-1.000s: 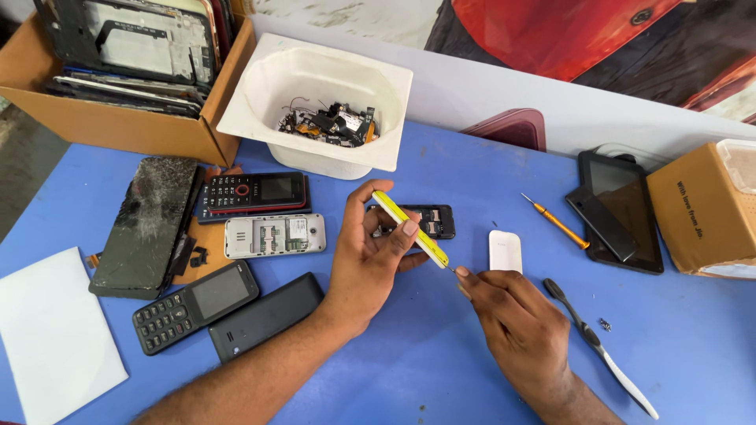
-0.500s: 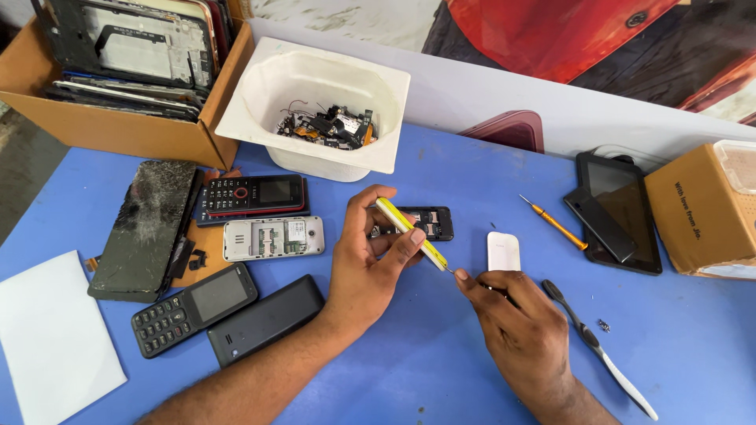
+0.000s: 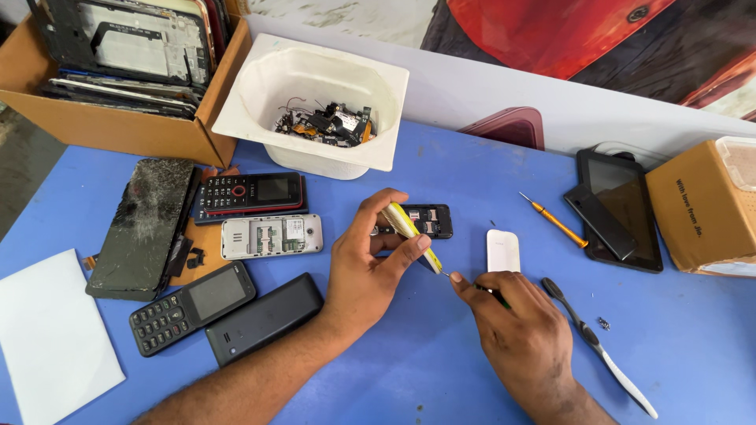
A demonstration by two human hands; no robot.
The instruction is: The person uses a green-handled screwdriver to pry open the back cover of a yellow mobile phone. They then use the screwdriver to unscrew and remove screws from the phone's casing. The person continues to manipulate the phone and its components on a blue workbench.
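Note:
My left hand (image 3: 370,271) grips a small yellow-edged phone part (image 3: 411,232), tilted on edge above the blue table (image 3: 669,346). My right hand (image 3: 524,342) holds a thin dark-handled tool (image 3: 480,290); its metal tip touches the lower end of the yellow part. Just behind the left hand's fingers lies a small black opened phone body (image 3: 429,220). A white phone cover (image 3: 502,250) rests beside the right hand.
Keypad phones (image 3: 248,193), a bare phone frame (image 3: 272,236), a cracked smartphone (image 3: 142,224) and two black phones (image 3: 193,303) lie left. A white tub (image 3: 315,98) of parts and cardboard boxes (image 3: 110,126) stand behind. An orange screwdriver (image 3: 555,220), tablet (image 3: 618,205), toothbrush (image 3: 598,346) lie right.
My left hand has turned the yellow part a little and lowered it. My right hand has brought the tool tip up against its lower end.

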